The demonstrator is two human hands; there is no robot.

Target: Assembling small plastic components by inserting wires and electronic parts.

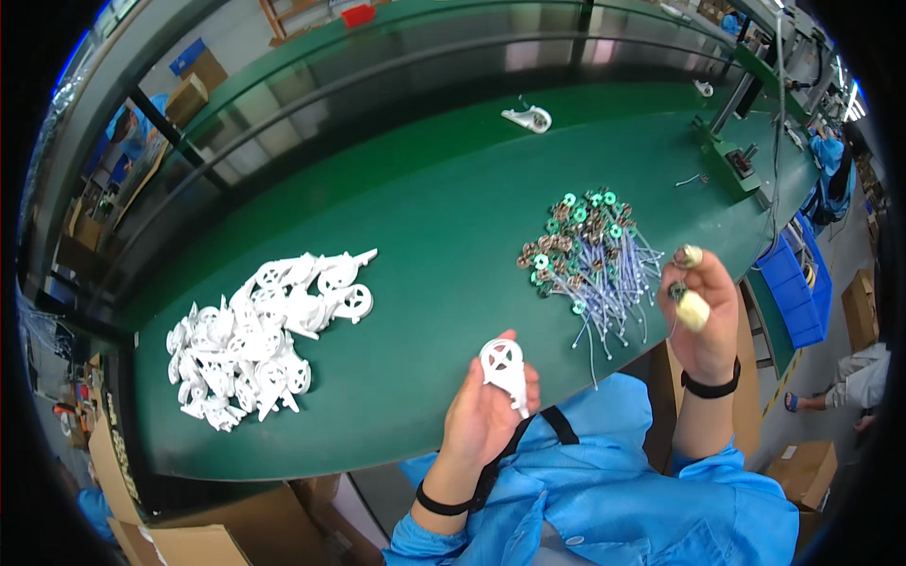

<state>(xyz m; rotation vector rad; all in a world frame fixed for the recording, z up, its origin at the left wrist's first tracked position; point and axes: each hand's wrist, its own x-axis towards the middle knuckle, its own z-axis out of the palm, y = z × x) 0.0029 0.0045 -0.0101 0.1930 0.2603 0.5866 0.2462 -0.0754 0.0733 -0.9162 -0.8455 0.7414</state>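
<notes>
My left hand (470, 415) is at the near edge of the green table, fingers closed around a white plastic housing (503, 363) with a round spoked head and a short tapering arm. To the right, my right hand (710, 321) is raised beside a heap of small wired coil parts (595, 250). Pale yellow covers wrap two of its fingertips. Between those fingers it pinches a small dark round part (677, 291), with what looks like a thin wire hanging down. Part of this piece is hidden by the fingers. A pile of similar white housings (255, 344) lies on the left.
A lone white housing (530, 118) lies at the table's far side. A green bench press (736, 165) stands at the far right, near a loose small wired part (694, 179). Beyond the right edge is a blue bin (797, 283). Cardboard boxes (226, 533) sit below the front edge.
</notes>
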